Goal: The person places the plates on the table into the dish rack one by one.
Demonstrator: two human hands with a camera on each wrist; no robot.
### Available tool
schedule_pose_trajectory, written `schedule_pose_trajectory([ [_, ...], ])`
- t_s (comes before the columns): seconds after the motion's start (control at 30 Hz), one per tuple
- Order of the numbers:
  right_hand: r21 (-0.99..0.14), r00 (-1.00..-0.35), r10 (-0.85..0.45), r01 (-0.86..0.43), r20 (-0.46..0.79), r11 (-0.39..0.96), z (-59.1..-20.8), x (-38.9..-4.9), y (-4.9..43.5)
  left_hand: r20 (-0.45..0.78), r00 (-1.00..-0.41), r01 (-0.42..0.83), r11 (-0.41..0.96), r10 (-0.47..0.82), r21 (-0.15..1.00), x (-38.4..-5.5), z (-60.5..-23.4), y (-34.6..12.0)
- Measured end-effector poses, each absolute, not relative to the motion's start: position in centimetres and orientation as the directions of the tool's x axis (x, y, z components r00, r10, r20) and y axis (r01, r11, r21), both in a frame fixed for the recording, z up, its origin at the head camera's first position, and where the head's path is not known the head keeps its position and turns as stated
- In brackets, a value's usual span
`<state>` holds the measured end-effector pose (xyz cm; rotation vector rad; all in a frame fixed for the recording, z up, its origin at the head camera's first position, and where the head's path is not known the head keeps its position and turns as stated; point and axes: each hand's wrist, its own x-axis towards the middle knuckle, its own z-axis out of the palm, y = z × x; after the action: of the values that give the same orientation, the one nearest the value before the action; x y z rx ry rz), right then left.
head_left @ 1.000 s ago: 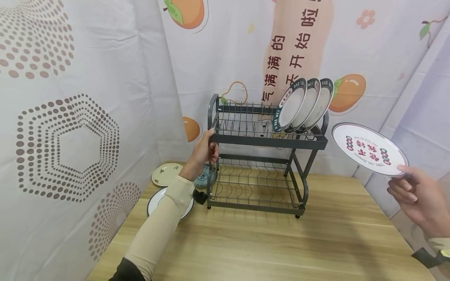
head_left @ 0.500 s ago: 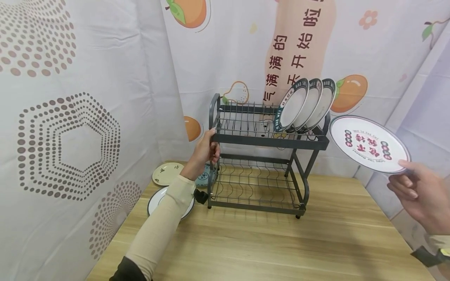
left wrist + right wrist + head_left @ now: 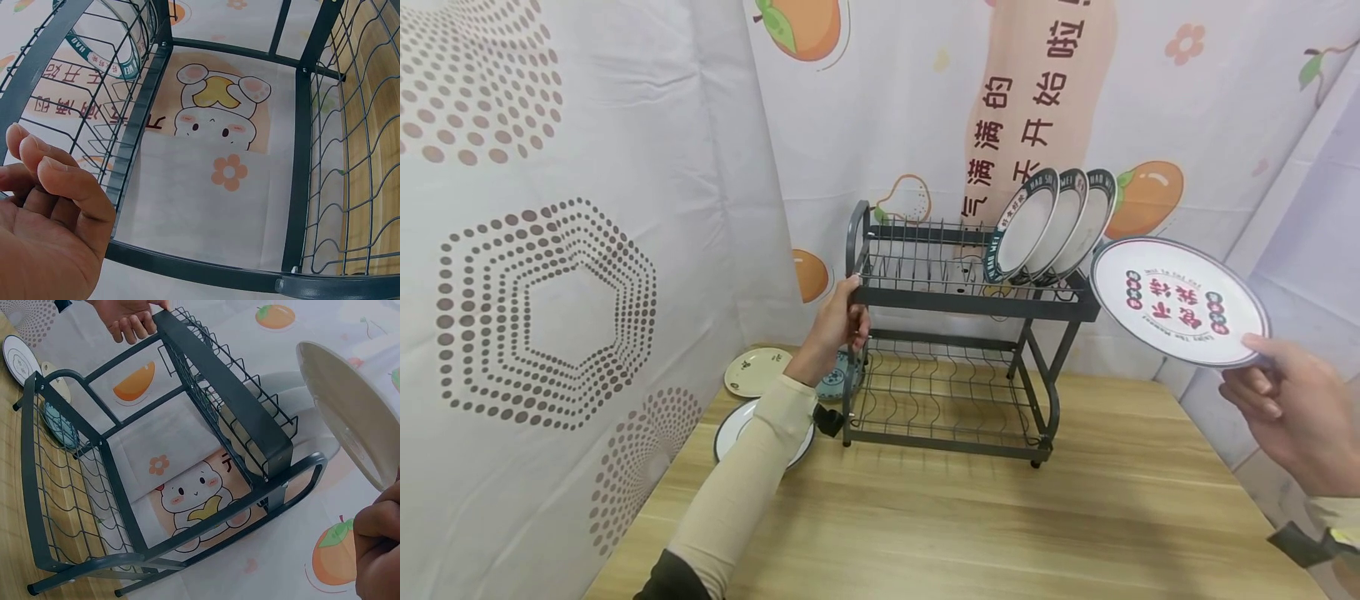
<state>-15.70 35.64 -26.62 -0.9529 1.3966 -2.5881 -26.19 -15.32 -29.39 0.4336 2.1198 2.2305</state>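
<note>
Right hand (image 3: 1300, 412) pinches lettered white plate (image 3: 1180, 302), drifted nearer dish rack (image 3: 973, 301) on hand's left; racking seems underway. Left hand (image 3: 835, 318) grips rack corner.

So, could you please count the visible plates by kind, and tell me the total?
White plates with green rims, in the dish rack: 3
White plate with red lettering, in the right hand: 1
Cream plate on the table: 1
Blue patterned plate: 1
White plate with dark rim, on the table: 1
Total: 7
</note>
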Motion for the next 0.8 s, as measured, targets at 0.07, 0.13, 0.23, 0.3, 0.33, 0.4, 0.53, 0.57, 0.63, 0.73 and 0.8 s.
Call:
schedule_pose_trajectory([
  [0.07,-0.783,-0.812,-0.310,-0.261,0.495,-0.565,-26.4,-15.6,35.5,0.180,-0.961,0.168,-0.075,0.209,0.983,-26.3,-29.5,-15.3],
  [0.13,-0.791,-0.818,-0.296,-0.278,0.492,-0.545,-26.2,-15.5,35.3,0.181,-0.962,0.169,-0.077,0.203,0.983,-26.4,-29.5,-15.3],
  [0.23,-0.787,-0.829,-0.284,-0.266,0.481,-0.556,-25.9,-15.6,35.0,0.184,-0.964,0.172,-0.079,0.191,0.982,-26.4,-29.5,-15.3],
  [0.3,-0.783,-0.838,-0.270,-0.261,0.474,-0.565,-25.7,-15.6,34.8,0.184,-0.966,0.172,-0.079,0.184,0.982,-26.3,-29.5,-15.3],
  [0.33,-0.780,-0.839,-0.268,-0.259,0.474,-0.569,-25.6,-15.6,34.6,0.183,-0.966,0.171,-0.080,0.182,0.982,-26.3,-29.6,-15.3],
  [0.4,-0.771,-0.842,-0.256,-0.257,0.474,-0.582,-25.4,-15.6,34.1,0.182,-0.967,0.170,-0.082,0.178,0.982,-26.3,-29.7,-15.3],
  [0.53,-0.792,-0.845,-0.224,-0.316,0.485,-0.523,-24.9,-15.7,32.9,0.181,-0.968,0.169,-0.085,0.175,0.982,-26.3,-29.8,-15.3],
  [0.57,-0.800,-0.849,-0.210,-0.335,0.485,-0.497,-24.7,-15.7,32.5,0.183,-0.968,0.170,-0.085,0.174,0.982,-26.3,-29.7,-15.2],
  [0.63,-0.813,-0.853,-0.184,-0.369,0.488,-0.450,-24.3,-15.8,31.8,0.186,-0.967,0.173,-0.088,0.172,0.981,-26.3,-29.7,-15.2],
  [0.73,-0.817,-0.852,-0.152,-0.407,0.500,-0.408,-23.9,-15.8,30.9,0.188,-0.967,0.175,-0.089,0.172,0.980,-26.3,-29.7,-15.2],
  [0.8,-0.811,-0.848,-0.133,-0.428,0.512,-0.399,-23.8,-15.7,30.3,0.187,-0.967,0.174,-0.090,0.175,0.981,-26.2,-29.7,-15.2],
])
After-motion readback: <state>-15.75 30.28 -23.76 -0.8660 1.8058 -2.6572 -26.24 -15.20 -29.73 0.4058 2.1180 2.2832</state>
